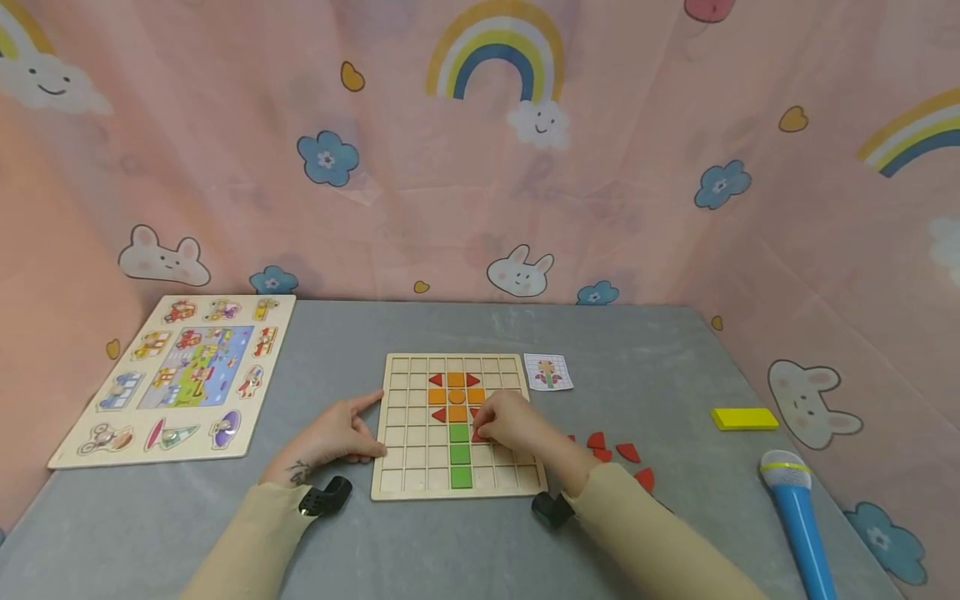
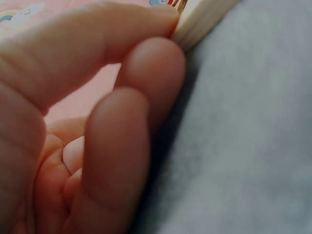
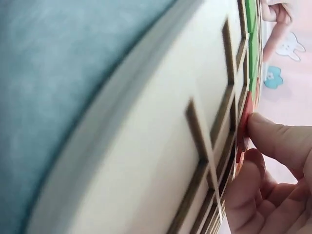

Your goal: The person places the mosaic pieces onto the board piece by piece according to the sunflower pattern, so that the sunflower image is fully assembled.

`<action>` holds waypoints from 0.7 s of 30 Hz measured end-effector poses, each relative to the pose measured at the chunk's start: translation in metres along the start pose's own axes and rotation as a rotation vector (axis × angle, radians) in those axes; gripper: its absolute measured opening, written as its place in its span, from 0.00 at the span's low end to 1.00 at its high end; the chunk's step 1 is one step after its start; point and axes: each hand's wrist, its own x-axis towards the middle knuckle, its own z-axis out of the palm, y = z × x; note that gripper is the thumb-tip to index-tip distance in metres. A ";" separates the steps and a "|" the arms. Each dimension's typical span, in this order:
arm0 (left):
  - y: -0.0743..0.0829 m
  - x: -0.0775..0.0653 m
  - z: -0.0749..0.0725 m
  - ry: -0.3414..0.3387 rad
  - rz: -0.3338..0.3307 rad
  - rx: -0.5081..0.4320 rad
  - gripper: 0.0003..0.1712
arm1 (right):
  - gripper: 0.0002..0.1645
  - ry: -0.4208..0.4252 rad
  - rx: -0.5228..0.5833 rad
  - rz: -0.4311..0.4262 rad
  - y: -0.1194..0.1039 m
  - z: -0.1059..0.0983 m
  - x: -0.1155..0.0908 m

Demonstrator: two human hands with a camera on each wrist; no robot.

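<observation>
A wooden grid board (image 1: 414, 458) lies flat on the grey table. Orange squares (image 1: 456, 380), red triangle-like pieces (image 1: 437, 415) and a column of green squares (image 1: 460, 454) fill some of its cells. My left hand (image 1: 326, 435) rests at the board's left edge, its index finger and thumb touching the rim in the head view. Over the board, my right hand (image 1: 517, 423) pinches a red piece (image 3: 244, 122) at a cell beside the green column. The right wrist view has the thumb against that piece. Its full shape is hidden by the fingers.
Several loose red fan-shaped pieces (image 1: 628, 452) lie right of the board, partly behind the right forearm. A small pattern card (image 1: 548, 372) is at its upper right corner. A picture puzzle board (image 1: 251, 425) lies left; a yellow block (image 1: 745, 419) and blue microphone (image 1: 802, 517) are right.
</observation>
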 end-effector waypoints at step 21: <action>0.001 0.000 0.000 0.017 -0.011 0.005 0.57 | 0.13 0.041 -0.291 0.245 0.066 -0.069 -0.045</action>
